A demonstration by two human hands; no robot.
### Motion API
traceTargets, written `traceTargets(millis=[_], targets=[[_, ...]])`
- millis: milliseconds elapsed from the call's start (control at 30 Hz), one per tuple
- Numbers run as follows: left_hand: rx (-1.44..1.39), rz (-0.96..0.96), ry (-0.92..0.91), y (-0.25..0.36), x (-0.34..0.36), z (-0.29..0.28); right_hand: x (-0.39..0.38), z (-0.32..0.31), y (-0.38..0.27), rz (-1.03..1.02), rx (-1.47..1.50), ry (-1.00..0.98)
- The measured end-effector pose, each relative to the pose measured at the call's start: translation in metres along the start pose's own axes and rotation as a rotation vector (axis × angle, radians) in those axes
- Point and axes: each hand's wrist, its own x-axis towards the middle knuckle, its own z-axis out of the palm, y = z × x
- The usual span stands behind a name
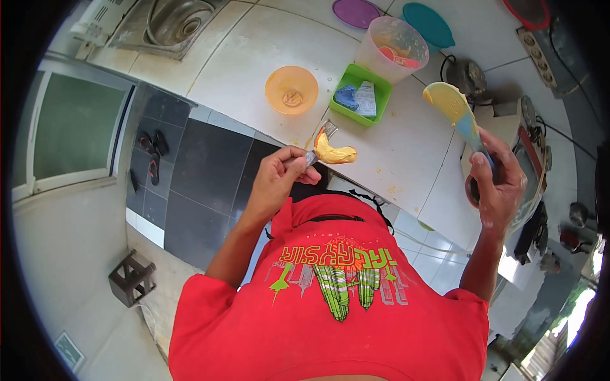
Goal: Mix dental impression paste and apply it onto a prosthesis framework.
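The surface [232, 79] is pale tile with visible seams, running past the green container [357, 118] on both sides. A steel sink [136, 35] is set into it well to the left of the container and farther back. Below and left of the container, the floor [203, 159] shows large dark tiles with dark sandals [160, 143] on them. A brown stool [131, 278] and a pale-framed pane [86, 127] lie farther left of it.

The green container holds a blue item [346, 96] and white paper [366, 98]. An orange bowl [292, 79] sits near its left side; a translucent tub [380, 68] stands just behind it, to the right, with a purple lid [357, 11] and a teal lid [429, 24] beyond. Right of the container are a metal pot [471, 76] and, farther off, a power strip [537, 57].

In front of the container, the left hand [286, 173] pinches a grey strip [311, 158], fingers closed; the yellow-coated piece [337, 153] is beside its fingertips, masking part of the surface's near edge. Right of the container, the right hand [499, 174] is wrapped round a spatula [467, 127], its blade coated yellow and raised.
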Motion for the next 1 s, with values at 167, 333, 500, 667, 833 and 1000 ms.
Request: traceTargets(millis=[167,333,500,667,833,1000], targets=[[-0.039,-0.184,-0.085,-0.066,0.019,-0.004,-0.028,0.022,0.039,0.285,0.143,0.04],[-0.057,-0.245,-0.068,-0.128,0.037,-0.008,-0.059,0.043,0.065,0.437,0.193,0.052],[-0.106,-0.273,-0.008,-0.159,0.045,-0.005,-0.083,0.055,0.076,0.545,0.241,0.055],[-0.125,-0.285,0.011,-0.169,0.05,-0.003,-0.097,0.066,0.08,0.623,0.307,0.045],[-0.15,-0.352,0.079,-0.164,0.048,0.005,-0.098,0.078,0.078,0.647,0.481,0.0],[-0.045,-0.515,0.038,-0.155,0.046,0.0,-0.089,0.091,0.072,0.703,0.711,-0.026]])
